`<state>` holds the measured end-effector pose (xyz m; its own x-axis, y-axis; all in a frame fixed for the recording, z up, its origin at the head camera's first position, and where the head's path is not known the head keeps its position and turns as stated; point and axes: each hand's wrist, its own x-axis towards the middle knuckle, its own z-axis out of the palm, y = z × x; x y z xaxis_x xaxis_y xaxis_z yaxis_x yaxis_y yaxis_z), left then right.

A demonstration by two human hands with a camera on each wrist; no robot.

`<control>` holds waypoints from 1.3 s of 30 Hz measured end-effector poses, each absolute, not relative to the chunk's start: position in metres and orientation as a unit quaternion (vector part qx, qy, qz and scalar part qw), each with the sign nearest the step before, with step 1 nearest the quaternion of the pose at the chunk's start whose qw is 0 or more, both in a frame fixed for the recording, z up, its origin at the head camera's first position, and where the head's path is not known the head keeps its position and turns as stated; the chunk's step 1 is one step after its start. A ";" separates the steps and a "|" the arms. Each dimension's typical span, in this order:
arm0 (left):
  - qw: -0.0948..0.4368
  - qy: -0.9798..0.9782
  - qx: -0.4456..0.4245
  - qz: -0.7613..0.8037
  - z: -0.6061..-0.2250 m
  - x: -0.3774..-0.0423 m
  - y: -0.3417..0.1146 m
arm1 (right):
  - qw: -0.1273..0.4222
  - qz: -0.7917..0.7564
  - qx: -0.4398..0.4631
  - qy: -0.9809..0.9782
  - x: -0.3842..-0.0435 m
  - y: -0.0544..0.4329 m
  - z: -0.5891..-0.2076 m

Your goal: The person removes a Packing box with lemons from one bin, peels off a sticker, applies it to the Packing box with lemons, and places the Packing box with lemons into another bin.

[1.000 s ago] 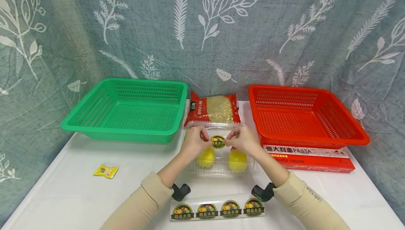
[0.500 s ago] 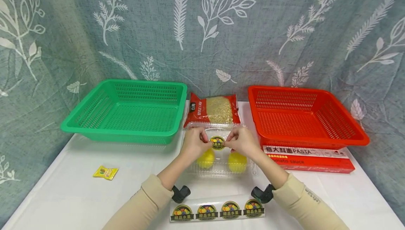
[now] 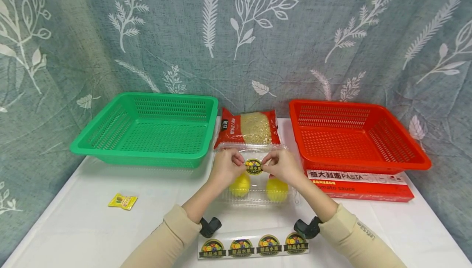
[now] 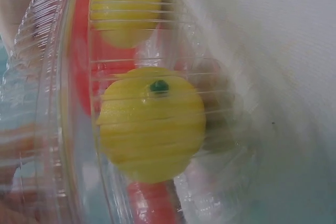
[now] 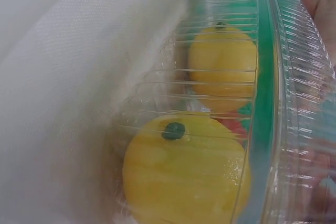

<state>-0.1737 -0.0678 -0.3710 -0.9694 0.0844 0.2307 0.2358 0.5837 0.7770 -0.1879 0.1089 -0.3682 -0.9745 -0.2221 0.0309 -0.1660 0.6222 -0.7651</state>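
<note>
A clear plastic clamshell box (image 3: 254, 199) lies closed at the table's middle, with round yellow fruits (image 3: 239, 185) inside. Over its lid, both hands work at a round black-and-gold fruit sticker (image 3: 253, 166). The left hand (image 3: 225, 165) has thumb and finger pinched at the sticker's left edge, while the right hand (image 3: 284, 164) pinches the right edge. In the left wrist view a yellow fruit (image 4: 152, 129) with a green stem shows through the ribbed wall. The right wrist view has another such fruit (image 5: 184, 177) close up; the fingertips are hidden there.
A strip of fruit stickers (image 3: 254, 246) lies in front of the box. Behind it is a pasta bag (image 3: 254, 126). A green basket (image 3: 147, 153) stands left, a red basket (image 3: 365, 164) right, beside a red pasta box (image 3: 368, 192). A yellow packet (image 3: 123, 201) lies left.
The left fingertips have drawn back slightly, so more of the sticker's left edge shows. Box, fruits and sticker stay in nearly the same place.
</note>
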 end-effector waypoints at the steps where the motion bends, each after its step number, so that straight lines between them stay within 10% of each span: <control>1: 0.082 -0.887 -0.091 -0.445 -0.371 -0.174 -0.068 | 0.033 -0.420 -0.115 0.900 -0.188 0.109 -0.369; 39: 0.050 -0.891 -0.149 -0.427 -0.374 -0.175 -0.072 | 0.032 -0.416 -0.233 0.878 -0.184 0.124 -0.375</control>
<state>-0.1746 -0.0719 -0.3742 -0.9503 0.2235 0.2166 0.3088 0.5910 0.7452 -0.1844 0.1243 -0.3753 -0.8894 -0.4359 0.1379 -0.3826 0.5445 -0.7464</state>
